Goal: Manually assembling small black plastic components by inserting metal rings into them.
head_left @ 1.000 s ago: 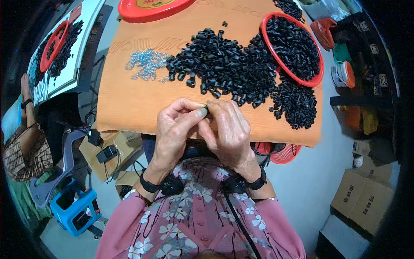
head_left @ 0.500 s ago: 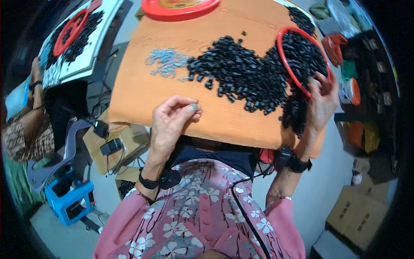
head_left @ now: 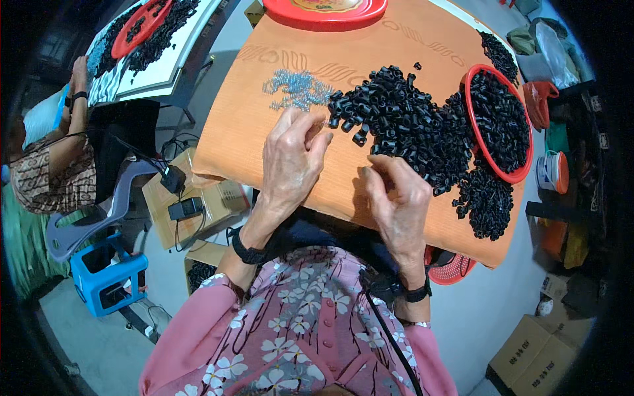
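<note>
My left hand (head_left: 290,158) reaches to the near edge of a pile of small silver springs (head_left: 297,89), fingers bent and a gap showing between thumb and forefinger. My right hand (head_left: 401,204) is closed in a pinch above the orange cloth, at the near side of a heap of small black plastic pieces (head_left: 403,112). What its fingertips hold, if anything, I cannot make out. To the right, a round red-rimmed tray (head_left: 470,119) full of the same black pieces sits tilted against the heap.
The orange cloth (head_left: 244,142) covers the table. A red round lid or tray (head_left: 323,18) lies at the far edge. More black pieces (head_left: 485,204) lie near the right edge. At left, a person works at a white table (head_left: 148,89); a blue stool (head_left: 109,274) and cardboard box (head_left: 224,198) stand below.
My right hand has come from the red-rimmed tray to the table's front middle. My left hand has moved forward to the springs and its pinch has loosened. The view has shifted.
</note>
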### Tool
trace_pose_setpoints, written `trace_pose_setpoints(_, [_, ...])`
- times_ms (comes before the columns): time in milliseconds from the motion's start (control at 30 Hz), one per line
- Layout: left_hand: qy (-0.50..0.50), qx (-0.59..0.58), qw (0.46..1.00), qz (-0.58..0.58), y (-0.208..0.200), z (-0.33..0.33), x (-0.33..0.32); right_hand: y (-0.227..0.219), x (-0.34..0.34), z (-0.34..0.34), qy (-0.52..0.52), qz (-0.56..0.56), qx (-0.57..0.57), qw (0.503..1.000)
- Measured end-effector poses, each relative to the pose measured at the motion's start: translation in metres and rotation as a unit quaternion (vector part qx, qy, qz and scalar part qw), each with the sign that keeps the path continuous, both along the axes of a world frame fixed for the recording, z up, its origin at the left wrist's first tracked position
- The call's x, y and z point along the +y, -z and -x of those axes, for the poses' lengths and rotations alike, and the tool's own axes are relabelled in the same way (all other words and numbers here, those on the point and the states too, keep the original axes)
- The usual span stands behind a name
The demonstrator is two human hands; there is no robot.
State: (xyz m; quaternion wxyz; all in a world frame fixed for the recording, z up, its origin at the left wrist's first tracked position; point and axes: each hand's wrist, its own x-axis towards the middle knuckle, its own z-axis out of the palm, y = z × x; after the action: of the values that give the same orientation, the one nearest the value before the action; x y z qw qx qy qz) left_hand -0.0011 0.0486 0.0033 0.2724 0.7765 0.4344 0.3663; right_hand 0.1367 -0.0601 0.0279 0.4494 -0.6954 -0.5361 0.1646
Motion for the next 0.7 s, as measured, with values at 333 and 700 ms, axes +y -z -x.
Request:
trace_pose_setpoints(333, [0.005,0.004,1.0,0.014,0.008,-0.002,0.003,0.016,0.006,0.0,0.013,0.005,-0.045,0.999])
trace_pose_setpoints(700, [0.026,-0.151,0.97,0.188,-0.004,0.007,-0.018,0.023,0.031,0.002,0.0,-0.018,-0.26,0.966])
